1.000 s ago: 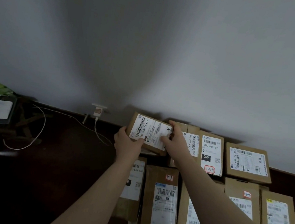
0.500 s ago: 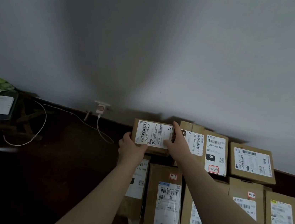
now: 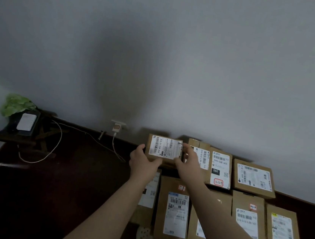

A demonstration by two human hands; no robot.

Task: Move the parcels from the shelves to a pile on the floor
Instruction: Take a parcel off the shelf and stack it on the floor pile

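While the parcel sits at the pile's eleven o'clock corner, the left hand grips its seven o'clock corner and the right hand grips its three o'clock edge.

One wide-angle camera sits on the person's head and looks forward and down. It faces a pale wall, which fills the upper two thirds of the frame. The dark floor takes the lower third. The line where they meet slopes down to the right, so the view is tilted. Both forearms enter from the bottom edge and reach away from the lens. The left hand and right hand hold a parcel just below mid-frame. The pile lies near, at lower right, and a table stands farther off at the left edge.
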